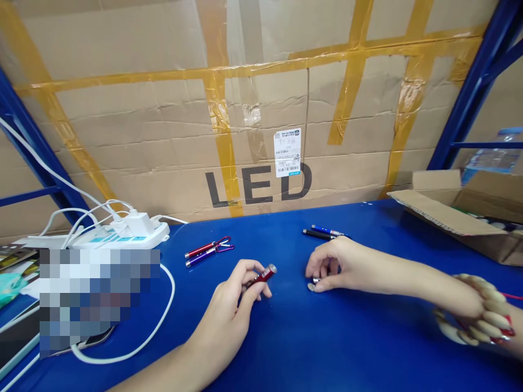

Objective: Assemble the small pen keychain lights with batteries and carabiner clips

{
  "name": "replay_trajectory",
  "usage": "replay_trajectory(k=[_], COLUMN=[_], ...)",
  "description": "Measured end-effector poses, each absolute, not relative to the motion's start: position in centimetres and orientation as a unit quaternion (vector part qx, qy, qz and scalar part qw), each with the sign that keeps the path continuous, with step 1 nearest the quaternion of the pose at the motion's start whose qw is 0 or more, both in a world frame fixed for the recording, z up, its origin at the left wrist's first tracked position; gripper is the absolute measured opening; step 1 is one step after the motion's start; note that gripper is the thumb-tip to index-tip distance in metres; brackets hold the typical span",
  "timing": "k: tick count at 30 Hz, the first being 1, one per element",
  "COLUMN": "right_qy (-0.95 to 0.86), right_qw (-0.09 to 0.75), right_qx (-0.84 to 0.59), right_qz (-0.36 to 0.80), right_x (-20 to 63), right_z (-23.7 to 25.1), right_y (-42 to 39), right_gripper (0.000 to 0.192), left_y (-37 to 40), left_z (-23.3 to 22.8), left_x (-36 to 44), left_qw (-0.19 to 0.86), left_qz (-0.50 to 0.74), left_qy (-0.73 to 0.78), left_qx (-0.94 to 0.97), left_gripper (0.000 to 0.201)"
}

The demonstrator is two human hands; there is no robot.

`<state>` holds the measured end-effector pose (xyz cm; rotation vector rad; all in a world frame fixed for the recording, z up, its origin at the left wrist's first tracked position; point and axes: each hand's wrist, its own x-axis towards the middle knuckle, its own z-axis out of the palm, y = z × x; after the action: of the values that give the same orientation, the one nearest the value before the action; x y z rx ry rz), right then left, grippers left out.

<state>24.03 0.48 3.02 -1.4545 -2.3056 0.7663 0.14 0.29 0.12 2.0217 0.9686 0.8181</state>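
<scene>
My left hand is closed around a small red metal penlight, its silver end pointing up and to the right. To the right, my right hand pinches a small shiny silver piece just above the blue tabletop; the fingers partly hide it, and its kind cannot be made out. Behind my left hand lie a red penlight and a purple penlight, both with carabiner clips. A black penlight and a blue penlight lie beyond my right hand, their far ends partly covered by it.
On the left stand a white power strip with plugs and a looping white cable, near a blurred-out patch. An open cardboard box sits at the right. A large taped carton marked LED closes off the back, between blue metal posts.
</scene>
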Motion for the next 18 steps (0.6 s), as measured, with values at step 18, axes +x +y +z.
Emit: replay_trajectory(k=[18], right_qy=[-0.843], right_qw=[0.162], right_qx=[-0.497], right_qz=[0.124], right_x=[24.8], right_z=[2.1], right_y=[1.5], right_gripper=[0.029], left_y=[-0.3], left_z=[0.5], left_x=[0.2], left_qw=[0.374], left_qz=[0.326], left_qy=[0.370], left_qx=[0.786], left_gripper=[0.015])
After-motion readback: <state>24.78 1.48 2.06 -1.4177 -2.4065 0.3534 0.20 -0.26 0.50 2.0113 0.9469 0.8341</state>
